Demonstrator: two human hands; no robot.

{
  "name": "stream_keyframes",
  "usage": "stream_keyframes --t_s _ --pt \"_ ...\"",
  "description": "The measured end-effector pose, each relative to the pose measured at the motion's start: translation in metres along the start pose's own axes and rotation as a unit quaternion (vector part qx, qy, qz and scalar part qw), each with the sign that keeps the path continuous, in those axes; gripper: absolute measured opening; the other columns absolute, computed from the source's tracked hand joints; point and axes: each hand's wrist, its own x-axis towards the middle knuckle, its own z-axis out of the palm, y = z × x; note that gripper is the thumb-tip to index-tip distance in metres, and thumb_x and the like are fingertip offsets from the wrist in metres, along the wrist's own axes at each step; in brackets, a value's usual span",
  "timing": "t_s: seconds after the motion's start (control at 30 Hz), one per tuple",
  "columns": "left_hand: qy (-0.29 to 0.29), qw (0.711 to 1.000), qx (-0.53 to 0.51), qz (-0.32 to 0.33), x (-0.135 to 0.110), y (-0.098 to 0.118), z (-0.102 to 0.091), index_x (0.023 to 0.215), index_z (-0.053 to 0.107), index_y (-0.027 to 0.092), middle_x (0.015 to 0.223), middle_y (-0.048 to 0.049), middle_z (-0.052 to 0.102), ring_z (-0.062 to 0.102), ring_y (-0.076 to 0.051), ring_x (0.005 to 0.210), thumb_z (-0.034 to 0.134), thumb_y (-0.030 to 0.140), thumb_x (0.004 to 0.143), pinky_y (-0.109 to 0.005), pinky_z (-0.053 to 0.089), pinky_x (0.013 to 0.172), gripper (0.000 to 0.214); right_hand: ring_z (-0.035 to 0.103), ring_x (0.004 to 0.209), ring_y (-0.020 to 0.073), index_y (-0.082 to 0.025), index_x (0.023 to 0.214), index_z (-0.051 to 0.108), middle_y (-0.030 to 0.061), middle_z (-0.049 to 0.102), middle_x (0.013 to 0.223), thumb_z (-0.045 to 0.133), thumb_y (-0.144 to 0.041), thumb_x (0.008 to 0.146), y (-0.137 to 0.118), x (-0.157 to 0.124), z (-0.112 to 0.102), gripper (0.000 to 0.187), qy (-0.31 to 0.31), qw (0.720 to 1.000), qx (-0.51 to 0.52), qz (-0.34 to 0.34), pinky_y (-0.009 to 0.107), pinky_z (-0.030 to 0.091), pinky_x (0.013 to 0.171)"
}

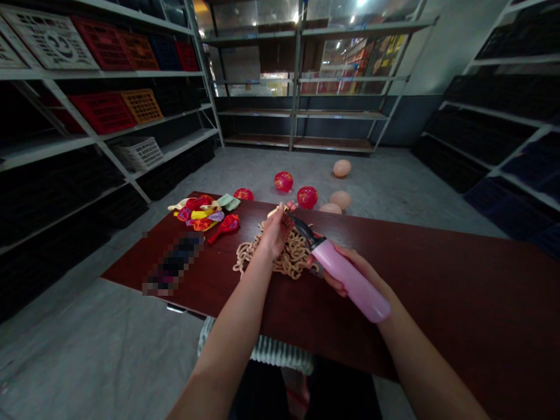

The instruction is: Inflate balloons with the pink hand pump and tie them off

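Observation:
My right hand [347,269] is wrapped round a pink hand balloon pump [352,283] with a black nozzle [301,226]. The nozzle points up and to the left, towards my left hand [276,232]. Closed at the nozzle's tip, my left hand pinches a small pale yellowish balloon [275,212], mostly hidden by the fingers. Whether the balloon's neck is fully over the tip I cannot tell. Beneath both hands, a heap of tan, skinny uninflated balloons [294,259] lies on the dark red table [420,280].
Flat coloured balloons [203,211] are piled at the table's left, near a blurred-out object [175,262]. Beyond the far edge, red balloons [283,181] and peach balloons [342,168] lie inflated on the floor. Shelves with crates [102,114] stand around.

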Motion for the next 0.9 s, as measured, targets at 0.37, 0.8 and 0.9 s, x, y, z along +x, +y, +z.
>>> stream_keyframes --t_s 0.37,0.8,0.9 --pt "-0.029 0.999 0.001 -0.015 -0.012 -0.008 0.011 0.093 0.073 0.015 0.1 -0.0077 0.075 0.067 -0.016 0.089 0.072 0.043 0.084 -0.023 0.044 0.072 0.029 0.045 0.041 0.009 -0.013 0.113 0.059 0.0004 0.059 0.06 0.044 -0.055 0.093 0.002 0.005 -0.005 0.049 -0.072 0.995 0.073 -0.003 0.02 0.042 0.036" --pt "-0.057 0.998 0.002 -0.006 -0.015 -0.015 0.012 0.094 0.073 0.016 0.096 -0.0075 0.074 0.067 -0.018 0.09 0.073 0.043 0.083 -0.024 0.045 0.075 0.029 0.043 0.037 0.009 -0.014 0.111 0.06 -0.0023 0.055 0.052 0.039 -0.062 0.093 0.003 0.008 -0.009 0.056 -0.113 0.99 0.079 0.014 0.019 0.038 0.035" --pt "-0.076 0.997 0.015 -0.015 -0.016 -0.018 0.012 0.097 0.074 0.016 0.1 -0.0092 0.074 0.067 -0.019 0.092 0.071 0.047 0.083 -0.026 0.046 0.076 0.034 0.043 0.037 0.0086 -0.013 0.111 0.061 -0.0027 0.054 0.05 0.04 -0.061 0.093 0.002 0.007 -0.007 0.056 -0.122 0.988 0.098 0.021 0.018 0.038 0.035"
